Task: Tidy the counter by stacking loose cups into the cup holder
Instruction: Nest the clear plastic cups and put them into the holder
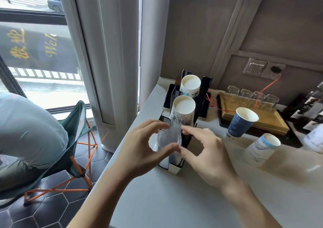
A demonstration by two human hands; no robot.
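Counter (174,201) edge beside cup holder (203,94)

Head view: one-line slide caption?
Both hands, left hand and right hand, seat a clear plastic cup in the cup holder; paper cups wait nearby.

Clear plastic cup (169,139); glossy black holder (203,94); matt pale counter (174,196); wooden tray (272,121).

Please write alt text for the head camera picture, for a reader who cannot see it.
Both hands, left hand and right hand, hold a clear plastic cup over the black cup holder on a pale counter. Two paper cups stand loose to the right.
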